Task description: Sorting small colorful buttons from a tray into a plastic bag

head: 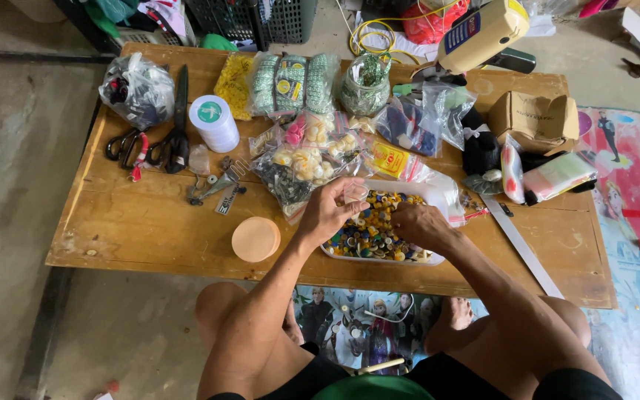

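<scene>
Head view, tray: a white tray [438, 194] heaped with small coloured beads [370, 231] is being picked through near the low wooden table's [142, 222] near edge.
Progress: the tray is being kept nearly full; little appears sorted out.
Axis: its long axis is lying left to right along that edge.
Left hand [329, 211]: a small clear piece [355, 193] is being pinched over the tray's left part.
Right hand [422, 224]: curled down into the beads; grip cannot be told.
</scene>
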